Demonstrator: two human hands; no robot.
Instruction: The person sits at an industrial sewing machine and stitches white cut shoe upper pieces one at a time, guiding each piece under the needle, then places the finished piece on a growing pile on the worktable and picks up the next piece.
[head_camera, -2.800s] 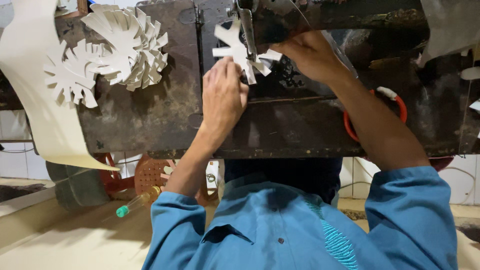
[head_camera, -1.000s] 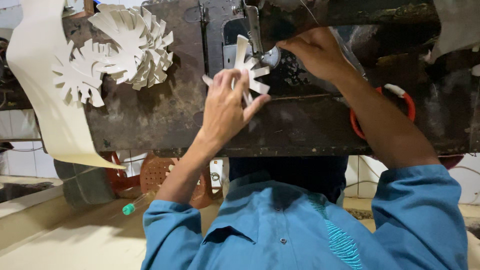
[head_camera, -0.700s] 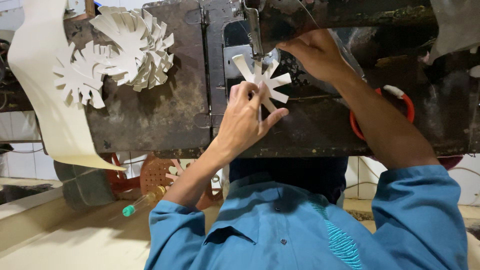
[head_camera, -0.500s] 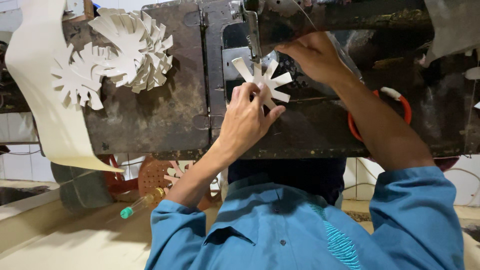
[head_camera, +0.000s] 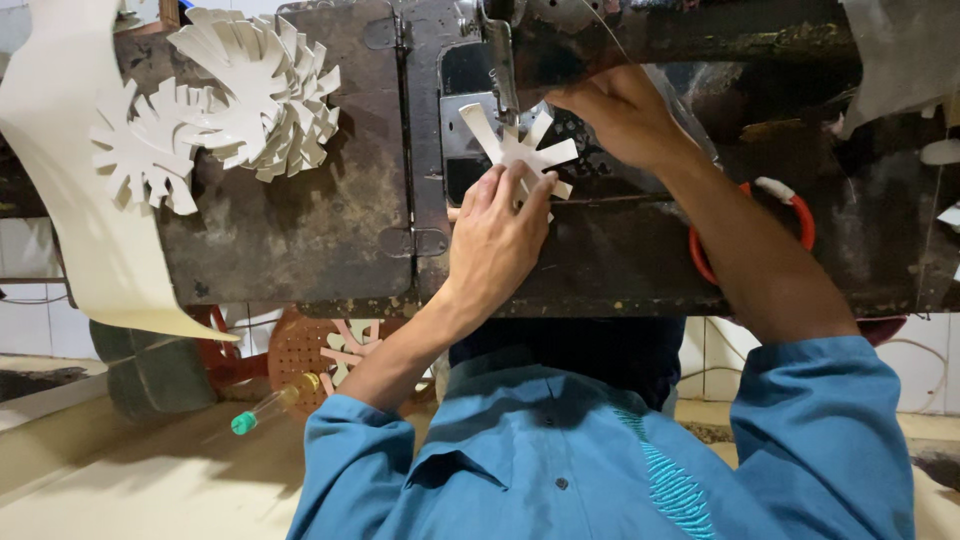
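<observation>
The dark, worn machine bed (head_camera: 300, 220) carries stacked white cutouts (head_camera: 250, 90), seemingly leaf-shaped.

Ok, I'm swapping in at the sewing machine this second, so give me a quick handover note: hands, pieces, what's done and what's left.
Left hand: open, fingers flat on the white spoked cutout, pressing it to the dark machine bed.
Right hand: fingers curled at the cutout's far edge, beside the needle bar; its grip is hidden.
Cutout: lies under the needle, spokes fanned out.
Other pieces: a pile of similar white cutouts sits on the bed to the left, next to a long white sheet.
Done: one piece is placed at the needle.
Left: no stitching is visible on it; check the pile yourself.
</observation>
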